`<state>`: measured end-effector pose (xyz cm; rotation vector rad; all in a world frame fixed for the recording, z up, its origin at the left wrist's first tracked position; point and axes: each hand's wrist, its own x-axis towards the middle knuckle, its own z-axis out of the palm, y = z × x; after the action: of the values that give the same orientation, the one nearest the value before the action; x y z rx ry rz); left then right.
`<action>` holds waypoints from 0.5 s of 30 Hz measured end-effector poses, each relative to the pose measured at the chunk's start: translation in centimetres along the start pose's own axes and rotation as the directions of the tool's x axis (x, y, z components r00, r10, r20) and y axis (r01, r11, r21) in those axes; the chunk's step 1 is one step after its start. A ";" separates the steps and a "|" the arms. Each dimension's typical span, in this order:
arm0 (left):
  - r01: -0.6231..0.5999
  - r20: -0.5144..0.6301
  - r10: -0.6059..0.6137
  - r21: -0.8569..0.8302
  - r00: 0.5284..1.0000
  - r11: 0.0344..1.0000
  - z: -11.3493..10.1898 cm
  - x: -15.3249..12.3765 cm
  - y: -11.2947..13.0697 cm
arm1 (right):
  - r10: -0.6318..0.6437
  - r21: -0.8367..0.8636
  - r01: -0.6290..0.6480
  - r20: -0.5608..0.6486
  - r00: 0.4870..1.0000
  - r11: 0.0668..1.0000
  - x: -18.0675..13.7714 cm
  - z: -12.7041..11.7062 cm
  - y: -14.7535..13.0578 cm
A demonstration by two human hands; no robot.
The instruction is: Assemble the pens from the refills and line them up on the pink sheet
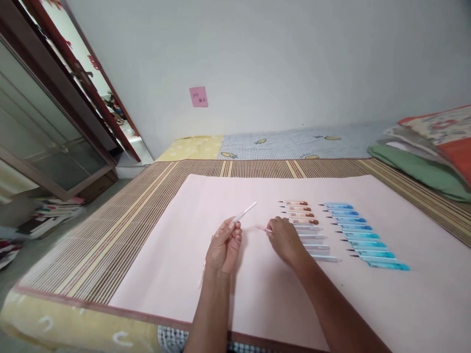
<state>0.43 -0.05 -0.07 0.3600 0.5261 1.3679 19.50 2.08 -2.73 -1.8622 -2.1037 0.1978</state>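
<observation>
My left hand (pixel 223 245) is closed, palm turned up, around a slim white pen-like tube (pixel 246 212) that points up and to the right. To its right, my right hand (pixel 287 241) pinches a thin pinkish-clear pen part (pixel 262 228) just above the pink sheet. Beyond and partly behind the right hand lie several brown-ended pen parts (pixel 300 214) and several clear pen parts (pixel 314 237). Farther right is a slanted row of blue pen barrels (pixel 362 235), with slim dark-tipped pieces beside them. Some thin pale pieces (pixel 202 275) show partly behind my left wrist.
A pale pink sheet (pixel 165 274) lies over a striped mat (pixel 121 235) on a bed. Folded green cloth (pixel 415 169) and an orange patterned cushion (pixel 454 142) are at the right. A pink note (pixel 198 96) is on the wall. Books (pixel 55 211) lie on the floor at left.
</observation>
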 end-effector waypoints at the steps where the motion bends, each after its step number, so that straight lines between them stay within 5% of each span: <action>1: 0.000 -0.003 0.000 -0.006 1.000 1.000 0.0 0.0 0.0 | 0.014 0.054 -0.013 -0.022 1.000 0.998 0.0 0.1 0.2; 5: -0.007 -0.031 0.006 -0.027 1.000 1.000 0.0 0.0 0.1 | 0.145 0.460 -0.102 -0.059 0.988 0.882 0.2 0.7 1.0; 8: -0.010 -0.058 0.008 -0.028 0.998 1.000 0.0 0.1 0.1 | 0.228 0.836 -0.098 -0.033 0.973 0.540 0.6 0.3 1.3; 11: -0.016 -0.076 0.014 -0.025 0.997 1.000 0.0 0.2 0.0 | 0.211 0.989 -0.086 0.059 0.976 0.118 0.7 -1.6 1.2; 15: -0.032 -0.067 0.032 0.000 0.997 0.999 0.0 0.2 -0.2 | 0.190 0.990 0.012 0.015 0.982 -0.143 0.2 -4.8 0.7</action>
<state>0.64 0.13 -0.20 0.3241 0.5769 1.4150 21.72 1.88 1.53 -0.8164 -0.8487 1.2931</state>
